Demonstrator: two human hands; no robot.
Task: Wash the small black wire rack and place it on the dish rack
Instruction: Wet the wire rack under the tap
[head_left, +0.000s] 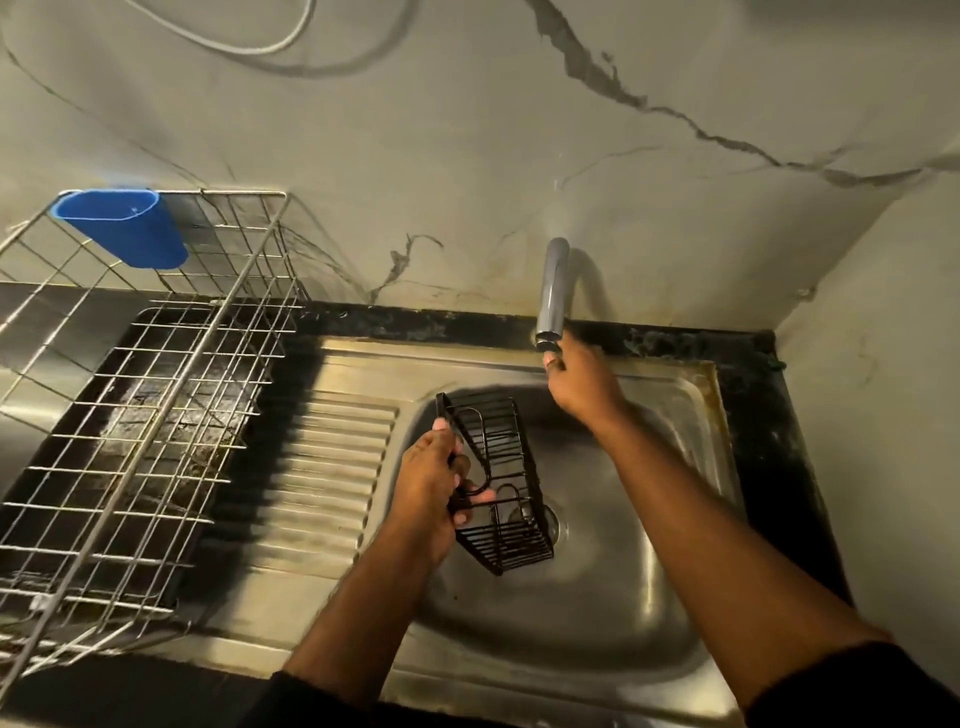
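My left hand (434, 478) grips the small black wire rack (506, 488) by its left edge and holds it tilted over the steel sink basin (597, 597). My right hand (576, 384) reaches up to the tip of the grey tap spout (553, 291), its fingers curled just under the outlet. I see no water stream. The large metal dish rack (156, 395) stands on the left, on the drainboard side.
A blue plastic cup holder (124, 226) hangs on the dish rack's back corner. The ribbed drainboard (332, 457) lies between dish rack and basin. The marble-patterned wall rises behind, and a side wall closes in on the right. The drain sits under the black rack.
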